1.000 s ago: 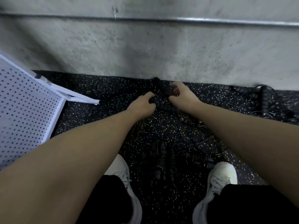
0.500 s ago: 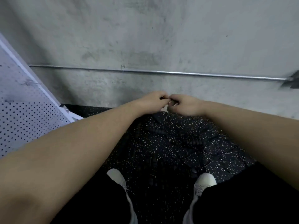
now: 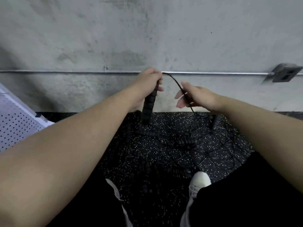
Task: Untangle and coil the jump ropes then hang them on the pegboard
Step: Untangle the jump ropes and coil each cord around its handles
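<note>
A single head-worn camera is looking forward and steeply down from the person's own eye level, facing a concrete wall (image 3: 147, 38) close ahead. Its wide-angle lens is bending the conduit pipe (image 3: 221, 73) on that wall and stretching both forearms in from the lower corners. The speckled rubber floor (image 3: 164, 153) is filling the lower middle, and a white pegboard (image 3: 14, 125) is cutting in at the left edge.

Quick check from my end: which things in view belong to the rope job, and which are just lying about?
Job:
- ribbed handle, gripped by left hand
- thin cord running through right hand
- tangled ropes on the floor
- pegboard, at left

Lying about:
- wall conduit
- outlet box
</note>
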A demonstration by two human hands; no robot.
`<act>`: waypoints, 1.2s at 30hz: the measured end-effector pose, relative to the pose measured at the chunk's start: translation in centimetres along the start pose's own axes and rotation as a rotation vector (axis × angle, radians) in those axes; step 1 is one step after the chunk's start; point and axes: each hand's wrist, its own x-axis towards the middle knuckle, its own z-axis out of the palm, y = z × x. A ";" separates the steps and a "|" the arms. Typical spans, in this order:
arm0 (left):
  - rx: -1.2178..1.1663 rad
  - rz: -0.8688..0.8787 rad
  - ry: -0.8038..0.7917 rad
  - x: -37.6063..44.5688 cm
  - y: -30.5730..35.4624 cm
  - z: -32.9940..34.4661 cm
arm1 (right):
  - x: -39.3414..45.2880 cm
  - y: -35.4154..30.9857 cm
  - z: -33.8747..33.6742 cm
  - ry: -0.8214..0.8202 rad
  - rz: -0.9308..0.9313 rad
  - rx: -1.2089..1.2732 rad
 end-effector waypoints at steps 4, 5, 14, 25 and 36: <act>-0.195 0.006 0.074 1.5 1.2 -0.2 | 0.2 0.7 -1.9 -0.025 0.092 -0.065; -0.250 -0.009 0.110 2.0 1.2 -0.4 | 0.2 0.9 -2.5 -0.034 0.121 -0.062; -0.069 -0.447 0.090 3.7 -2.1 -2.2 | 0.3 4.1 -4.8 0.153 0.119 0.011; 0.838 0.034 -0.197 0.3 0.3 1.0 | -0.2 1.3 -3.6 0.005 0.018 -0.146; 0.667 0.359 -0.190 -0.7 1.1 4.8 | -0.6 -0.7 -3.6 0.040 -0.196 0.276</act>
